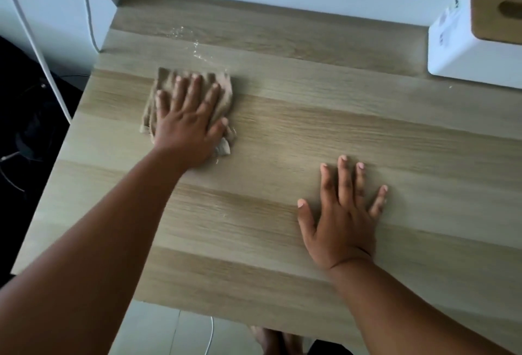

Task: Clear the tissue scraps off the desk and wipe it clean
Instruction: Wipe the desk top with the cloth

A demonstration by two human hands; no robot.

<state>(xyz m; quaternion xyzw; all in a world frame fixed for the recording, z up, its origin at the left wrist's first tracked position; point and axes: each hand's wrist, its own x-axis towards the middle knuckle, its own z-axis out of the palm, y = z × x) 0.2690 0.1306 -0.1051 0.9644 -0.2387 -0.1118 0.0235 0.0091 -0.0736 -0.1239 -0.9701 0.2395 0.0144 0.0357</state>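
Note:
A light wooden desk (296, 134) fills the view. My left hand (187, 120) lies flat with spread fingers on a beige cloth (223, 94), pressing it onto the desk's left part. A streak of wet droplets (195, 49) glistens just beyond the cloth. My right hand (343, 213) rests flat on the bare desk to the right, fingers straight and spread, holding nothing. A tiny white speck (450, 87) lies near the box at the right. No larger tissue scraps show.
A white tissue box (469, 55) with a wooden lid stands at the desk's far right corner against the wall. White cables (90, 15) hang past the left edge. Dark objects lie on the floor to the left. A foot shows below the front edge.

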